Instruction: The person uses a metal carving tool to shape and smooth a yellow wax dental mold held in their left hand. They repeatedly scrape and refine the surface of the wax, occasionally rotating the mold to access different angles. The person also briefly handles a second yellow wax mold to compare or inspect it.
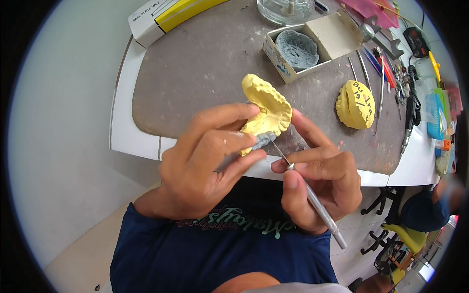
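A yellow plaster dental cast [281,111], arch-shaped with teeth along its rim, is pinched in my left hand [200,156] above the table's near edge. Grey wax [264,140] sits on the cast's near end, by my left thumb and fingertips. My right hand [325,178] grips a slim silver carving knife [323,215] like a pen. The knife's thin tip meets the grey wax or lies just beside it; I cannot tell which. My right index fingertip rests against the cast's right side.
An open carton [288,74] holds a round grey wax piece [297,50]. A second yellow cast [355,104] lies to the right, near several pens and metal tools. A white and yellow box [161,22] stands far left, a glass vessel [286,10] at the back. Someone sits at far right.
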A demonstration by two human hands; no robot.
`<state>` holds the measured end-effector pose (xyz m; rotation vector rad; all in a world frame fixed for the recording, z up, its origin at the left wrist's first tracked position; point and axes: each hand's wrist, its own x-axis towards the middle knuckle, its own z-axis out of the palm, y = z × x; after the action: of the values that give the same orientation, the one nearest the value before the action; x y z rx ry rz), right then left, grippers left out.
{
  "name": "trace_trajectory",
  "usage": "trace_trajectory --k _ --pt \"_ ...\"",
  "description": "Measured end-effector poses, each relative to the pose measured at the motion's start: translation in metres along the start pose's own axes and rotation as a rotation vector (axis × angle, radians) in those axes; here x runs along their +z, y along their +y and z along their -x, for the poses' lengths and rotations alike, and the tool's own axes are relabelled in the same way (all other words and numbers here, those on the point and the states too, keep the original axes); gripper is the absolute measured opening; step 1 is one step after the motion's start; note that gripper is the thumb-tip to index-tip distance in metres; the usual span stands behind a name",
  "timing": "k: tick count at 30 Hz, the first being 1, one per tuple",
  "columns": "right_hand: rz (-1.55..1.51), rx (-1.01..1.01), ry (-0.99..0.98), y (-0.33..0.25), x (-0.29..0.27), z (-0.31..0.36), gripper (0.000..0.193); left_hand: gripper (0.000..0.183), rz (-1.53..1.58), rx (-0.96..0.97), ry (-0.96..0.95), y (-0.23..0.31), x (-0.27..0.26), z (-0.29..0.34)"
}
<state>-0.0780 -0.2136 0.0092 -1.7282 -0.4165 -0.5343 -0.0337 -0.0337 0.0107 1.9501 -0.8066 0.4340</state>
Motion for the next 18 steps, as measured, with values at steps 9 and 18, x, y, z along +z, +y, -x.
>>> trace_trajectory --k 9,18 --pt "-0.099 0.067 -0.057 -0.003 -0.008 0.003 0.015 0.054 0.37 -0.24 -0.028 0.003 -0.006 -0.004" --pt "0.11 0.085 0.058 -0.008 -0.008 0.004 0.016 0.074 0.184 0.012 -0.217 -0.012 -0.006 -0.013"
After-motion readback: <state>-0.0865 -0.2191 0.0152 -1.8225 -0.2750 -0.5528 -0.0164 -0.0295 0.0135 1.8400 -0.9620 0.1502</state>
